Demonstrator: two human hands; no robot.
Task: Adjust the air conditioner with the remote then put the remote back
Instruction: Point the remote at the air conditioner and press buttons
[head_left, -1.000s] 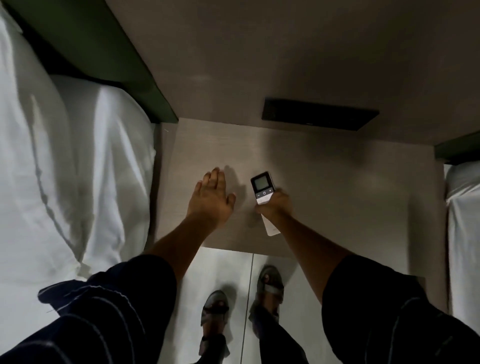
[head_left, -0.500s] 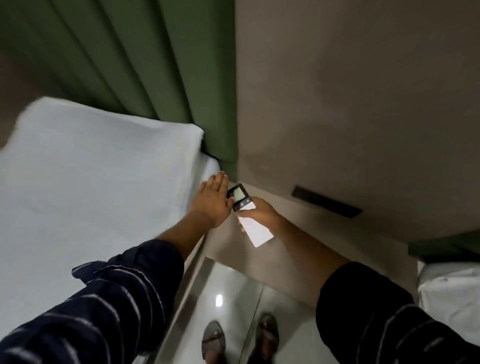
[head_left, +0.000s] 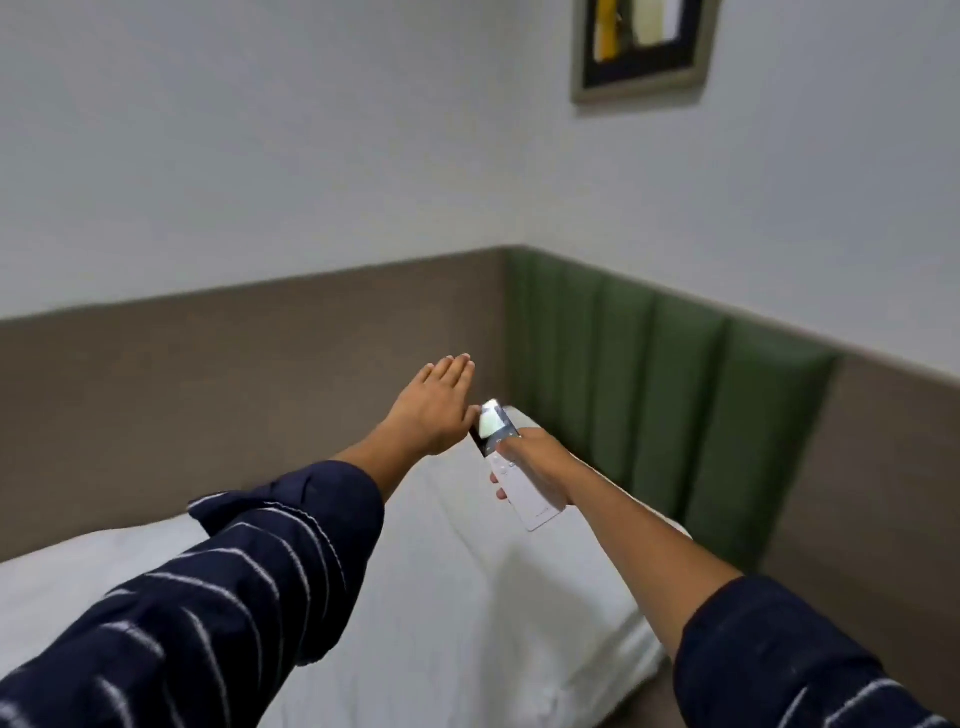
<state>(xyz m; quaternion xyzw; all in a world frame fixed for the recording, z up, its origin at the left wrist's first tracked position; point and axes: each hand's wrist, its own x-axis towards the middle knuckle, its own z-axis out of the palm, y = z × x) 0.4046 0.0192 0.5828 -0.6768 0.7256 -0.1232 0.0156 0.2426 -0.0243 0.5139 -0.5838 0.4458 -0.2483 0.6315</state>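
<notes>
My right hand (head_left: 537, 460) grips a white remote (head_left: 519, 480) with a dark top and a lit screen, held out in the air above the bed and pointing up and to the left. The thumb rests on its buttons just below the screen. My left hand (head_left: 434, 408) stretches out flat beside it, palm down, fingers together, empty, with its edge close to the remote's screen end. No air conditioner is in view.
A white bed with a pillow (head_left: 467, 597) lies below my arms. A green padded headboard (head_left: 675, 395) and brown wall panel (head_left: 208, 364) run behind it. A framed picture (head_left: 641, 47) hangs high on the white wall.
My view has swung up from the bedside table and floor to the bed and wall. Both arms rose with it, the right hand lifting the remote off the table into the air.
</notes>
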